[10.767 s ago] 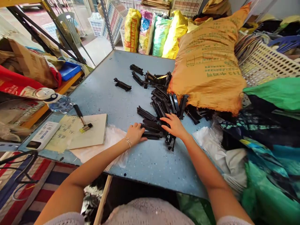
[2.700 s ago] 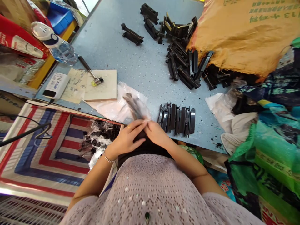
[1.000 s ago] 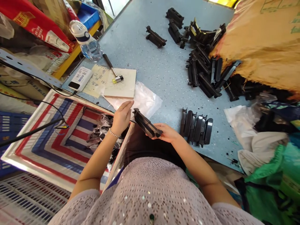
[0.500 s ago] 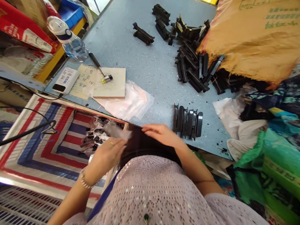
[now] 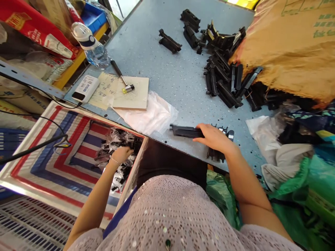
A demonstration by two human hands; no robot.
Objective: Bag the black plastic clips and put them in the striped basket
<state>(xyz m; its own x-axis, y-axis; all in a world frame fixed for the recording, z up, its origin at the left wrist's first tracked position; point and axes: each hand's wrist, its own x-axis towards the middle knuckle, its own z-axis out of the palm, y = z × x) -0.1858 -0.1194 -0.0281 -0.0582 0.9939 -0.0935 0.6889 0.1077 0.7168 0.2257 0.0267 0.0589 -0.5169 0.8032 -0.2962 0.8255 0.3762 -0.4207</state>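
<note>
– grips what, on the right?
– with the right hand (image 5: pixel 213 137), holds a long black plastic part (image 5: pixel 185 131), fingers nearly closed, beside the row of similar parts (image 5: pixel 216 154) on the table (image 5: pixel 183 108).
– and with the left hand (image 5: pixel 121 154)?
– curls fingers in among bagged parts (image 5: pixel 119 177) inside the striped crate (image 5: pixel 142 150); can't tell the hold.
– risks?
– could skew the row by dragging low, or snag loose film by grabbing carelessly.
</note>
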